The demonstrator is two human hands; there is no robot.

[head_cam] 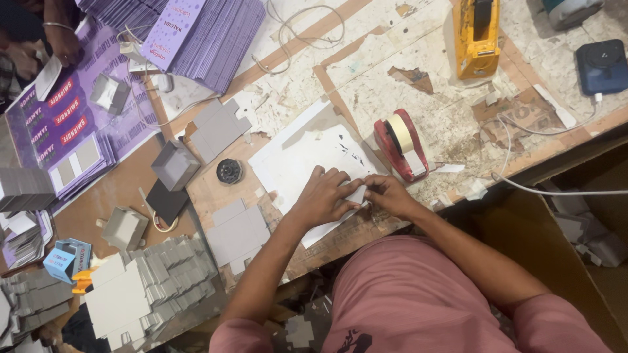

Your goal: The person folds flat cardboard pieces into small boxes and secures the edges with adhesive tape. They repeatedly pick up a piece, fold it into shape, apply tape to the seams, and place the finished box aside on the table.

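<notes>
1. Nearest the person, at the table's front edge, a heap of flat grey die-cut card blanks (150, 287) lies to the left of the left forearm, with a small blue box (67, 258) beside it.
2. A single grey blank (239, 232) lies flat just left of the left wrist, clear of the hands.
3. The left hand (322, 196) rests palm down on a white sheet (294, 160), fingers spread and curled forward, their tips pressing a small white folded piece (356, 195).
4. The right hand (387, 194) meets it from the right, fingers bent and pinched onto the same piece; both forearms converge from the body.
5. The folded piece is small, pale and mostly covered by the fingers; its exact form cannot be told. It sits on the white sheet near the table's front edge, between the 2 hands.
6. Just behind the right hand stands a red tape dispenser (399, 145) with a cream roll, close but not touching.
7. Left of the sheet: a round black item (229, 171), an assembled grey box (175, 165) and a black card (167, 201).
8. Farther back: a yellow tape dispenser (476, 36), a white cable (523, 186), a stack of purple printed cartons (203, 39).
9. At far left, another person's hand (62, 42) rests on purple printed sheets (59, 124).
</notes>
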